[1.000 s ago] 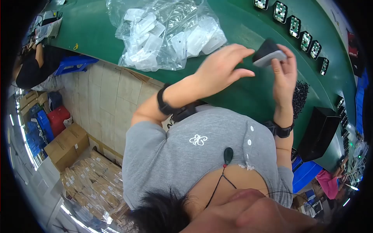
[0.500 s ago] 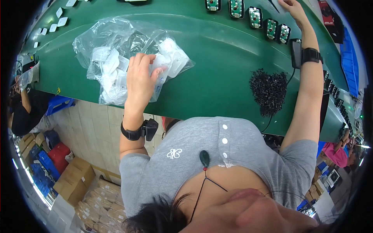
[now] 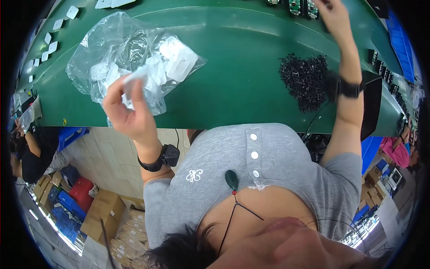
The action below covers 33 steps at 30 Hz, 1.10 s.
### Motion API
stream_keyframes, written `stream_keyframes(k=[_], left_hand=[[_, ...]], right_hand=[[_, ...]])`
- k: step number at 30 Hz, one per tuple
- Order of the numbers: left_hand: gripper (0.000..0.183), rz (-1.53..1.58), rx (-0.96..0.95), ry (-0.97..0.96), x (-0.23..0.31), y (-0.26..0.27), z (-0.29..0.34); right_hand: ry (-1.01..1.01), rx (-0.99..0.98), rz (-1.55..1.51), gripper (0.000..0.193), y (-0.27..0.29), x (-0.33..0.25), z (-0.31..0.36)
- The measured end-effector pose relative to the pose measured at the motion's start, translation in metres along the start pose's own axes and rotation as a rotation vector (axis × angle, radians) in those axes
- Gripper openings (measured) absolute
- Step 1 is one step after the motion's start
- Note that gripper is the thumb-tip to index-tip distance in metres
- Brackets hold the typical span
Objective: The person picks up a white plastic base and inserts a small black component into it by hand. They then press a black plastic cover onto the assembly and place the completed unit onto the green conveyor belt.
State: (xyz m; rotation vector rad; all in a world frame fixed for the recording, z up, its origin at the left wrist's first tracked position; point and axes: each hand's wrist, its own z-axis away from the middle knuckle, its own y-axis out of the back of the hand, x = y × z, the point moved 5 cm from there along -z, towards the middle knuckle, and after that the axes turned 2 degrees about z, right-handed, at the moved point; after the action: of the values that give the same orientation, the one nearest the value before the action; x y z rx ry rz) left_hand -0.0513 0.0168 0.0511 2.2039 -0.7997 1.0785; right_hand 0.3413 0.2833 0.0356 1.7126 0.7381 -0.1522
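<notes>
My left hand (image 3: 127, 110) is raised at the near side of a clear plastic bag (image 3: 112, 31). Pinched between its thumb and fingers is a white plastic cover (image 3: 135, 76), smeared by motion. More white plastic covers (image 3: 181, 60) lie in the bag. My right hand (image 3: 333, 18) reaches to the far edge of the view, its fingertips partly cut off. Beside it are green circuit boards in black housings (image 3: 294, 7). Whether those fingers hold anything is hidden.
A heap of small black parts (image 3: 304, 80) lies on the green table (image 3: 224, 85), left of my right forearm. Several white covers (image 3: 53, 47) are spread at the far left. Black housings (image 3: 387, 74) line the right side. Another person's arm (image 3: 30, 142) shows at the left.
My left hand has come up and left from the bag with a white cover in it. The view has shifted, so fewer circuit boards show. My right hand stays near the boards.
</notes>
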Motion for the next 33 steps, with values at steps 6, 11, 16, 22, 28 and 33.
stream_keyframes(k=[6,11,16,22,28,33], left_hand=[[0.032,0.255,-0.549,0.447,-0.003,-0.062,0.031],[0.034,0.626,-0.66,0.724,-0.018,-0.101,0.049],[0.03,0.144,-0.761,0.297,-0.023,-0.104,0.056],[0.03,-0.245,-0.718,-0.163,-0.006,-0.112,0.067],[0.025,-0.063,-0.697,-0.207,-0.003,-0.115,0.071],[0.021,0.058,-0.923,0.439,0.0,-0.126,0.069]], right_hand=[[0.103,-0.262,-0.069,0.015,-0.023,-0.064,0.114],[0.265,-0.204,0.124,0.015,-0.034,-0.072,0.13],[0.38,-0.3,0.468,0.013,-0.047,-0.081,0.134],[0.341,-0.131,0.267,0.015,-0.037,-0.074,0.139],[-0.031,-0.102,-0.372,0.013,-0.024,-0.11,0.152],[-0.237,-0.151,-0.818,0.01,-0.044,-0.125,0.165]])
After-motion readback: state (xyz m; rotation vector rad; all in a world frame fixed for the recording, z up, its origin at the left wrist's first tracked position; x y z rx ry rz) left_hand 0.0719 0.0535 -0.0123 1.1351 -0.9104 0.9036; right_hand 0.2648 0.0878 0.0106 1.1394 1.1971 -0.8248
